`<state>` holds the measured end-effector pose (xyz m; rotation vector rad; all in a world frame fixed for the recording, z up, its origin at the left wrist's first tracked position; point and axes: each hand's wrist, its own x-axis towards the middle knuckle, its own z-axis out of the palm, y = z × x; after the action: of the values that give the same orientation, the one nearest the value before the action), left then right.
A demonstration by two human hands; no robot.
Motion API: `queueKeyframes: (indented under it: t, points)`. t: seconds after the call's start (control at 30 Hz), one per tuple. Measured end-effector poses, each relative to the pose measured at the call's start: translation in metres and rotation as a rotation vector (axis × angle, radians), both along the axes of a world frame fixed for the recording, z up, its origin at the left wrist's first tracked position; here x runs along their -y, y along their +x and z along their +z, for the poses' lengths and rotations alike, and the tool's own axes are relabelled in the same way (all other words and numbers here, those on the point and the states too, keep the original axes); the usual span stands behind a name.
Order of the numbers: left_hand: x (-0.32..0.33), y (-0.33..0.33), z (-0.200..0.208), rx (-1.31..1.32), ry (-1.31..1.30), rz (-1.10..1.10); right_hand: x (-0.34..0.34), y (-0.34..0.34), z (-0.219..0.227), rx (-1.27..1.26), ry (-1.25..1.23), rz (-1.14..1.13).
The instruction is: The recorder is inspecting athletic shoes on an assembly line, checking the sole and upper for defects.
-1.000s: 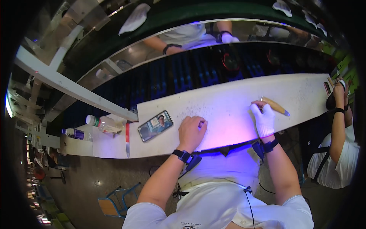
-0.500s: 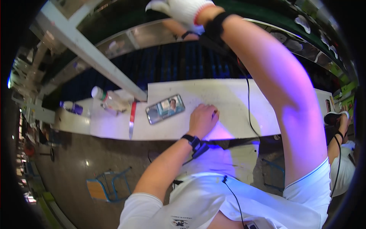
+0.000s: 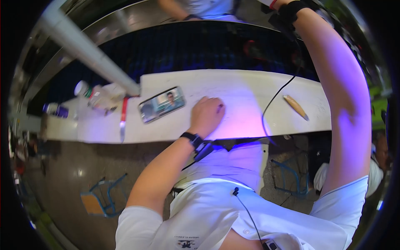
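Note:
My left hand (image 3: 207, 115) rests on the white tabletop (image 3: 237, 89), fingers curled under. Whatever they might hold is hidden. A dark band with a device circles that wrist. Just left of the hand lies a phone (image 3: 162, 104) with a lit picture on its screen. Farther left is a knife (image 3: 123, 118) with a red handle, its blade toward the near edge. My right arm stretches up to the far right; only a sliver of its glove cuff (image 3: 273, 4) shows at the top edge, so the fingers are out of sight. A wooden-handled tool (image 3: 296, 107) lies left of that arm.
Bottles stand at the left: a clear one (image 3: 99, 98) and a purple one (image 3: 56, 110). A grey post (image 3: 98, 58) slants down to the table's far edge. Beyond lies a dark belt-like surface (image 3: 183, 50). A black cable (image 3: 266, 109) crosses the tabletop. Stools (image 3: 106, 200) are below.
My gloved right hand has swung right and out past the top edge. The wooden-handled tool has come into view. The view has shifted; my left hand still rests beside the phone.

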<state>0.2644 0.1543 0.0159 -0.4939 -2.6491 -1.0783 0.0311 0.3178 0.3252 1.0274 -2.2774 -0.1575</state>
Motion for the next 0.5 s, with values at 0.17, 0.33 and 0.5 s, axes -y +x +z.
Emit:
queueKeyframes:
  t: [0.17, 0.33, 0.5]
  points:
    - [-0.008, -0.003, 0.009, 0.165, 0.040, 0.067, -0.140, 0.016, 0.005, -0.181, -0.020, -0.155]
    - [-0.026, -0.064, 0.024, 0.412, 0.237, 0.010, -0.205, 0.012, -0.019, 0.053, -0.421, -0.276]
    - [-0.080, -0.170, -0.003, 0.181, 0.461, 0.054, -0.213, 0.006, -0.025, 0.169, -0.510, -0.078]
